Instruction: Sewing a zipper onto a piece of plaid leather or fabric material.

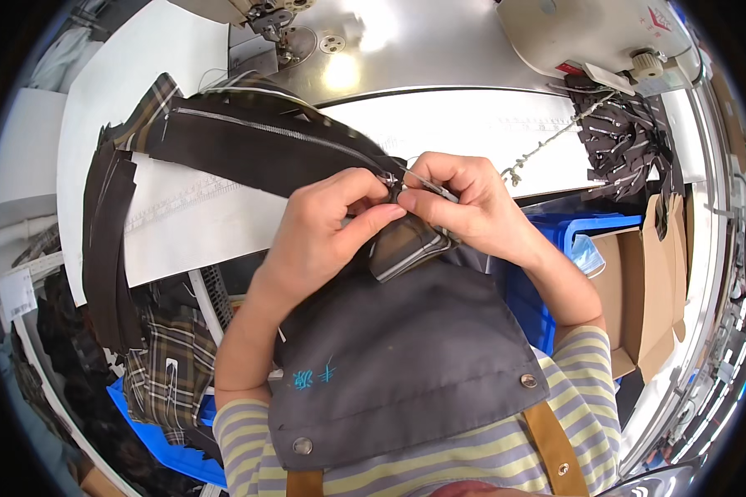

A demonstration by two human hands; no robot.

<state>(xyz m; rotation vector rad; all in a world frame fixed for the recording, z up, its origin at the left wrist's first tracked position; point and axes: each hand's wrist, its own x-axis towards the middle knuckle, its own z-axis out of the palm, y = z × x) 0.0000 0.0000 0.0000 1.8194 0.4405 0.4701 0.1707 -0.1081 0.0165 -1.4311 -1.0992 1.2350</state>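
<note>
My left hand [331,224] pinches the dark garment by the zipper end, thumb and index finger close to the small zipper slider [389,178]. Beside it my right hand [477,207] grips a slim metal tool [423,180], perhaps snips or tweezers, its thumb meeting my left fingertips at the fabric. The long black strip with a silver zipper [257,139] runs leftward across the white table, with olive plaid fabric along it. A folded plaid piece [406,248] hangs below my hands over my grey apron [398,331].
A sewing machine [588,29] and steel plate [373,58] sit at the back of the white table [174,248]. Bundled zippers [622,132] lie right, above a blue bin [539,306] and cardboard box [622,315]. More plaid fabric [162,381] lies in a blue tray at lower left.
</note>
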